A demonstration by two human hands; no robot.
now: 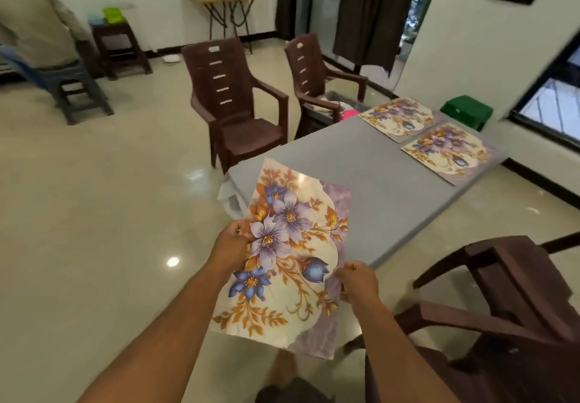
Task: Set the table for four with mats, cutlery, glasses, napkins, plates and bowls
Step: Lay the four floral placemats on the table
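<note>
I hold a floral place mat (288,258) in front of me, over the near corner of the grey table (354,157). My left hand (230,242) pinches its left edge and my right hand (356,280) pinches its right edge. The mat is in the air, tilted, its far end above the table's corner. Two matching floral mats lie flat side by side along the table's far edge, one at the back (398,118) and one nearer (448,151).
Two brown plastic chairs (238,104) (317,72) stand at the table's left side, and a third (508,308) is at my right. A green stool (467,110) sits beyond the table. A seated person (37,25) is at the far left.
</note>
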